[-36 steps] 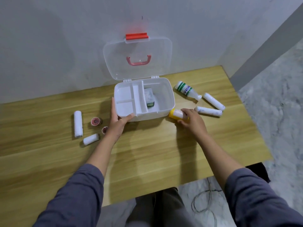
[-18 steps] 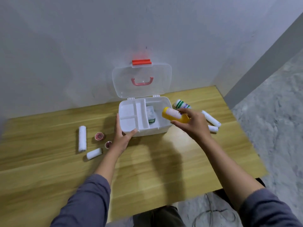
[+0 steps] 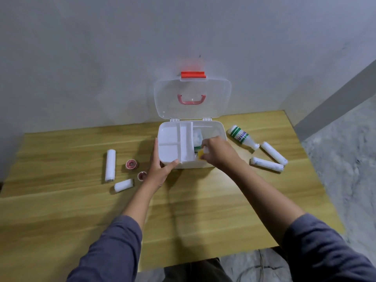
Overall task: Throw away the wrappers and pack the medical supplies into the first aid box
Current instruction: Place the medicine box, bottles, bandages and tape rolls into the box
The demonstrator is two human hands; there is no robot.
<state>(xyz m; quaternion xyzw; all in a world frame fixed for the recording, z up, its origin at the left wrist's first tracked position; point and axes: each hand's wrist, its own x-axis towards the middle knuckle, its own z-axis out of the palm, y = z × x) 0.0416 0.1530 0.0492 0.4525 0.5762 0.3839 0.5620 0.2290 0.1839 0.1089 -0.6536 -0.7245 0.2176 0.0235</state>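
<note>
The white first aid box [image 3: 168, 151] stands open at the back of the wooden table [image 3: 183, 210], its clear lid [image 3: 192, 98] up against the wall. My left hand [image 3: 159, 169] grips the box's front left corner. My right hand [image 3: 218, 152] reaches into the right compartment and holds a yellow-capped bottle [image 3: 200, 154], mostly hidden by the fingers. A white and green packet [image 3: 197, 138] lies inside. A green-striped white bottle [image 3: 242, 137] and two bandage rolls [image 3: 273, 152] [image 3: 266, 164] lie to the right of the box.
Left of the box lie a long bandage roll [image 3: 110, 165], a short roll [image 3: 123, 185] and two small red tape rolls [image 3: 131, 164] [image 3: 141, 175]. The table's right edge drops to a grey floor [image 3: 350, 159]. A cable [image 3: 256, 269] lies under the front edge.
My right hand picked the yellow-capped bottle up from the table beside the box, carried it over the rim and lowered it into the right compartment. My left hand stayed on the box.
</note>
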